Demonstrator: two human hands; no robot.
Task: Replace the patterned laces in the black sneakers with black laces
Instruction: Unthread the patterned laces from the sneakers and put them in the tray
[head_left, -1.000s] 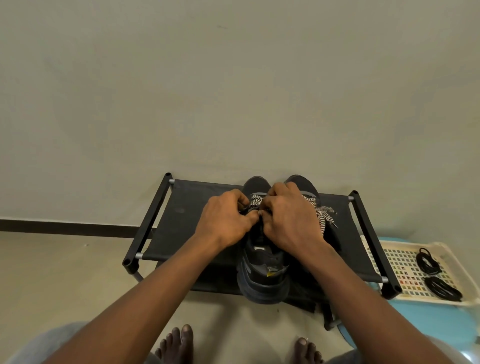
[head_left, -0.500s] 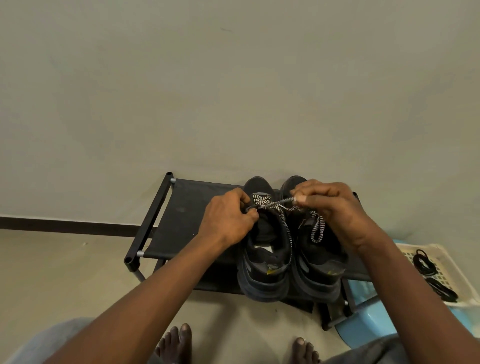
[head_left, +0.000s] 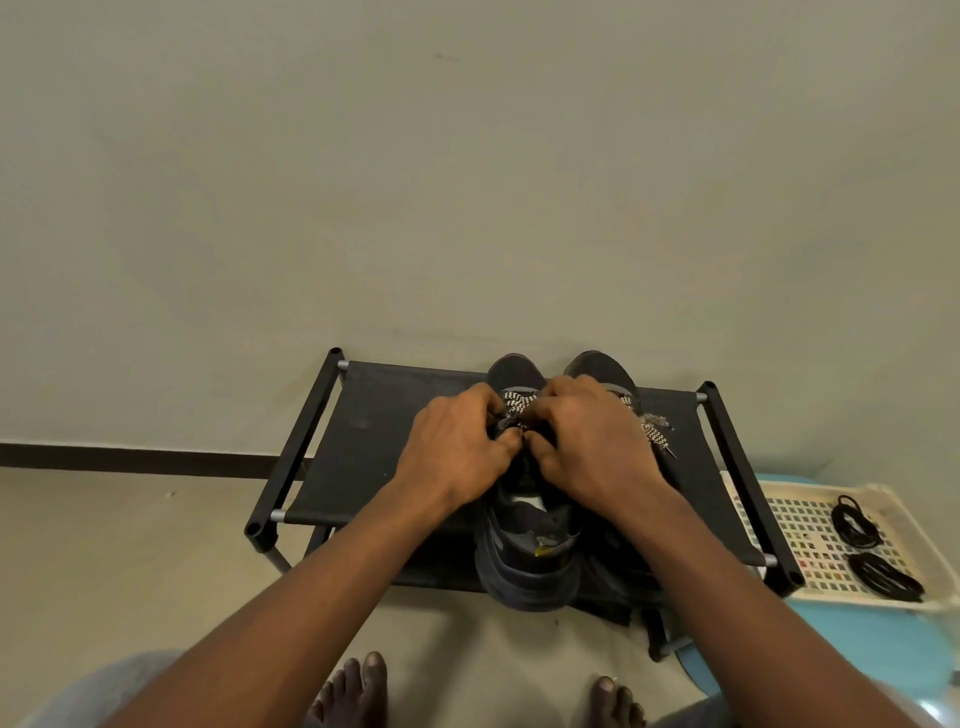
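Two black sneakers (head_left: 524, 561) stand side by side on a black fabric shoe rack (head_left: 374, 447), toes toward the wall. Both hands meet over the left-hand shoe's lacing. The left hand (head_left: 457, 447) has its grip clenched, thumb and forefinger pinched on the black-and-white patterned lace (head_left: 519, 402) at the eyelets. The right hand (head_left: 592, 441) is clenched likewise, fingertips touching the left hand's, grasping the same lace; which strand each holds is hidden. A loose patterned lace end (head_left: 655, 434) lies on the rack just right of the right hand. Two coiled black laces (head_left: 857, 522) rest in a cream perforated plastic tray (head_left: 883, 491), well apart to the right.
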